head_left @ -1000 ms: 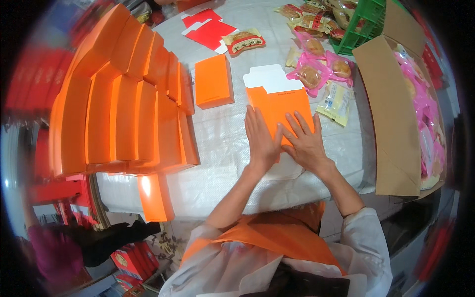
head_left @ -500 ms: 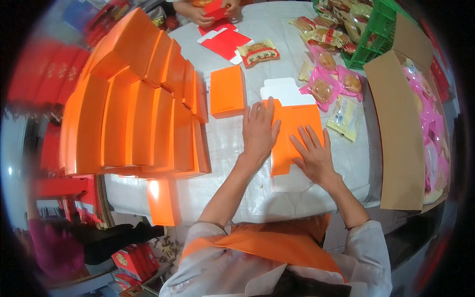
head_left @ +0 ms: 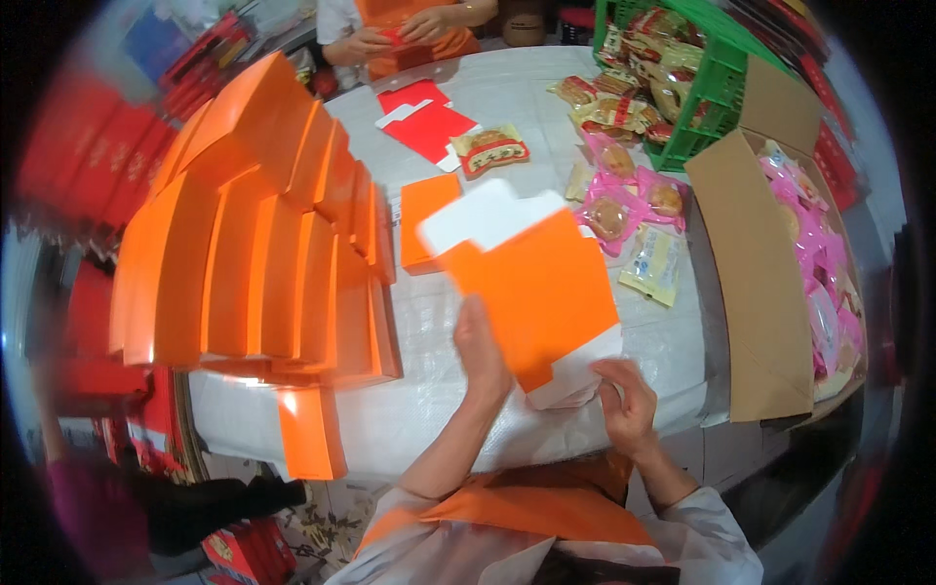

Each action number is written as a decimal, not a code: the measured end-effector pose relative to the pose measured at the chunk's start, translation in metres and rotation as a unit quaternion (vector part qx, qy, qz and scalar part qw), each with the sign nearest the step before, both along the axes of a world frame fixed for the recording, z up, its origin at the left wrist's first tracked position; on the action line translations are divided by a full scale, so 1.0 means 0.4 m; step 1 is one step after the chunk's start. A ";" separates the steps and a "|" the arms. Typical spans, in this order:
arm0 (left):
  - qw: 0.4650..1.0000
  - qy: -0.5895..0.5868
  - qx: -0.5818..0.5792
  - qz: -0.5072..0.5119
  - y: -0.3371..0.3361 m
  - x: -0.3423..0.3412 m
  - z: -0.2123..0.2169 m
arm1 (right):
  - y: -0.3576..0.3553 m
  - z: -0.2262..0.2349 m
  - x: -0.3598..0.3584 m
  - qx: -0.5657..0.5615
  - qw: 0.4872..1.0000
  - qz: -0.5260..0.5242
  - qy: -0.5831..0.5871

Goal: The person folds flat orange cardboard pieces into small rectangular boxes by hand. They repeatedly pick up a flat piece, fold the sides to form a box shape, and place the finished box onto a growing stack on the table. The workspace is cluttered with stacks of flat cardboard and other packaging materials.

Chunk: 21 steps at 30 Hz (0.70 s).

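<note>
A flat, unfolded orange carton (head_left: pixel 546 292) with white end flaps is lifted and tilted above the table. My left hand (head_left: pixel 481 349) holds its left edge, with the fingers partly hidden behind the card. At the carton's lower right corner, my right hand (head_left: pixel 628 402) pinches the white flap between thumb and fingers. Just beyond the carton lies an orange box (head_left: pixel 421 222), partly covered by the raised flap. To its right are a pale yellow packet (head_left: pixel 651 265) and several pink-wrapped round pastries (head_left: pixel 606 218).
Stacked orange boxes (head_left: pixel 283 283) fill the left side, with one orange box (head_left: pixel 311 434) at the table's front edge. A cardboard box (head_left: pixel 756 302) of pink packets and a green crate (head_left: pixel 704 107) stand right. Opposite, a person's hands (head_left: pixel 395 34) hold something red near flat red cartons (head_left: pixel 429 127).
The carton has come up off the table and tilted. My hands, spread flat on it before, now grip its left edge and near flap. The view has shifted a little.
</note>
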<state>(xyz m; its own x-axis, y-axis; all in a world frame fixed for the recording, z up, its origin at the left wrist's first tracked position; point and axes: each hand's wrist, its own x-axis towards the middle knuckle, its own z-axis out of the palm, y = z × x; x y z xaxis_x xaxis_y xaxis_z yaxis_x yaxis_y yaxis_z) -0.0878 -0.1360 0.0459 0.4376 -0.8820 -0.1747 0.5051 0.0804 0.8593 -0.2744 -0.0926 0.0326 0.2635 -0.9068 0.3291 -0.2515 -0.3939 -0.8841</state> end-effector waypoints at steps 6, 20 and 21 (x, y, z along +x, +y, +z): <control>0.997 0.025 -0.075 -0.022 0.116 -0.022 0.017 | 0.018 -0.013 0.056 0.376 0.817 0.006 -0.437; 0.979 -0.120 0.062 -0.153 0.189 -0.063 0.031 | 0.104 0.032 0.092 0.385 0.906 0.129 -0.116; 0.977 -0.155 0.072 -0.129 0.190 -0.042 0.015 | 0.099 0.048 0.089 0.500 0.835 0.172 -0.151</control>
